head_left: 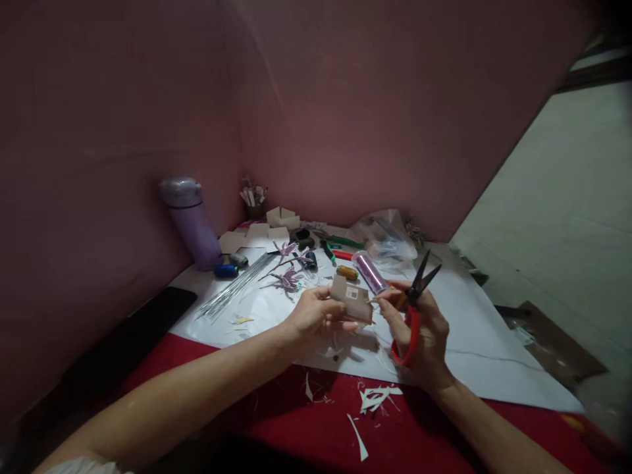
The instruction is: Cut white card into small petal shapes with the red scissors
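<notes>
Grey-brown card piece (351,299) is being gripped by the left hand (320,313), thumb and fingers nearly closed. Red-handled scissors (413,316), blades parted, are being held in the curled right hand (427,329), beside the card piece. On the table (474,342), purple material is being contained by a clear tube (370,272); farther back, slender white items are being held upright by a dark cup (255,212). Contents of the plastic bag (388,238) are being obscured.

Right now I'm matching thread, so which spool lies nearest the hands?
The golden spool, just beyond the held card; the blue spool, grey spool and dark spools lie farther off.
</notes>
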`<state>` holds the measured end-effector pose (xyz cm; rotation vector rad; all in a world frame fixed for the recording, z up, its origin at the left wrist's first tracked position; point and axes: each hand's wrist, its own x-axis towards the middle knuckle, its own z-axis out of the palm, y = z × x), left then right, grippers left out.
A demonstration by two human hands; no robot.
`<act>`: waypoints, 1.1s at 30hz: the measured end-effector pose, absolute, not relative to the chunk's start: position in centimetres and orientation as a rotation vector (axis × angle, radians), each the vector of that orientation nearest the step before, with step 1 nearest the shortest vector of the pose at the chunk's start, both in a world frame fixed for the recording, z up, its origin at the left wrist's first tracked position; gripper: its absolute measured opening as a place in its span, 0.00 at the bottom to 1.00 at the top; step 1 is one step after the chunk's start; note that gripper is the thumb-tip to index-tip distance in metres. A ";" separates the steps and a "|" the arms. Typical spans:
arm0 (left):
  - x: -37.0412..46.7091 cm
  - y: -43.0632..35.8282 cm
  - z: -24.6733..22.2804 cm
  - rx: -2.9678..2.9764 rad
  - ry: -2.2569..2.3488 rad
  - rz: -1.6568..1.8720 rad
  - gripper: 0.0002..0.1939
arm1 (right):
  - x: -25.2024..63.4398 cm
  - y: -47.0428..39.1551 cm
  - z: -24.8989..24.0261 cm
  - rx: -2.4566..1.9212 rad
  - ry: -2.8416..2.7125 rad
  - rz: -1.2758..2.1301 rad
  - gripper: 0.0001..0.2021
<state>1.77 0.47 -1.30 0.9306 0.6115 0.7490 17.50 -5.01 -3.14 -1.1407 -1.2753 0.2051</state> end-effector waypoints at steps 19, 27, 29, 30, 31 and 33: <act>0.9 -1.8 -2.3 1.218 0.649 0.642 0.19 | 15.8 -6.5 -3.1 -1.163 -1.460 0.169 0.14; 1.0 -1.9 -2.6 1.309 0.695 0.694 0.16 | 16.0 -6.5 -3.4 -1.111 -1.611 0.189 0.14; 0.9 -1.8 -2.7 1.311 0.714 0.681 0.17 | 16.0 -6.5 -3.3 -1.094 -1.617 0.228 0.14; 0.8 -1.7 -2.7 1.300 0.715 0.679 0.18 | 16.0 -6.5 -3.3 -1.109 -1.591 0.245 0.14; 0.8 -1.6 -2.7 1.285 0.712 0.681 0.18 | 16.1 -6.6 -3.3 -1.131 -1.554 0.257 0.14; 0.8 -1.6 -2.5 1.263 0.698 0.693 0.18 | 16.1 -6.6 -3.3 -1.170 -1.479 0.280 0.13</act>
